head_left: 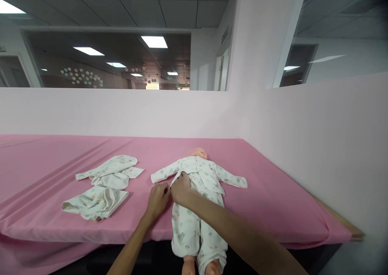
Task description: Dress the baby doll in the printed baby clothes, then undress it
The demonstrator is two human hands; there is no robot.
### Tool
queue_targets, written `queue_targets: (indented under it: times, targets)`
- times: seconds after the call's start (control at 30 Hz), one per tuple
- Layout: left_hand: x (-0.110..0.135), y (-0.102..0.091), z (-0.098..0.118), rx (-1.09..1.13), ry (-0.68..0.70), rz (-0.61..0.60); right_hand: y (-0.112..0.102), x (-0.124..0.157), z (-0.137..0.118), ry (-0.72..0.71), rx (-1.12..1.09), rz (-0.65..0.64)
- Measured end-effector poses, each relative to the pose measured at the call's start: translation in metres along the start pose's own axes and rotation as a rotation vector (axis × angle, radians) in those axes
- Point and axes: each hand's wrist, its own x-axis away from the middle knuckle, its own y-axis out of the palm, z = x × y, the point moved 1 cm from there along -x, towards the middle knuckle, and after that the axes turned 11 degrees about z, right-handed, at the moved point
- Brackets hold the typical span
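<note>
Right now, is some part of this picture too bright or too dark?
Head view: the ceiling light at upper left is washed out to white; head view: the top right corner fades to near black; head view: the pink cloth is softly lit, the space below it dark; head view: between the left hand and right hand, fine detail is hard to read.
</note>
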Motion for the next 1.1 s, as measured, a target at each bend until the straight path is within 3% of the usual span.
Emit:
queue_targets:
  times: [0.13,0.23,0.33,0.43,0.53,0.67,0.8,0.97,1.1]
  targets:
    - [0.001,0.0,0.002,0.017,0.021,-0.018,-0.011,0.008,0.004,0.036,0.015,-0.052]
    - [0.003,-0.002,0.005,0.038,0.04,-0.052,-0.026,0.039,0.008,-0.033,-0.057,0.008]
    - [0.005,-0.006,0.012,0.105,0.021,0.008,-0.037,0.084,0.02,-0.046,-0.155,0.201]
    - [0.004,-0.008,0.024,0.164,0.029,0.114,-0.034,0.127,0.044,0.142,-0.247,0.551]
    - [-0.001,-0.005,0.044,0.198,0.153,0.139,-0.015,0.151,0.074,0.286,-0.2,0.637]
    - [-0.007,-0.004,0.077,0.196,0.308,0.208,0.009,0.153,0.099,0.284,-0.192,0.623]
    - [-0.003,-0.007,0.099,0.138,0.443,0.171,0.014,0.14,0.099,0.317,-0.128,0.686]
    - [0.006,-0.013,0.103,0.127,0.422,0.116,0.012,0.132,0.085,0.304,-0.153,0.696]
    - [0.014,-0.014,0.101,0.155,0.377,0.078,0.016,0.14,0.089,0.284,-0.191,0.638]
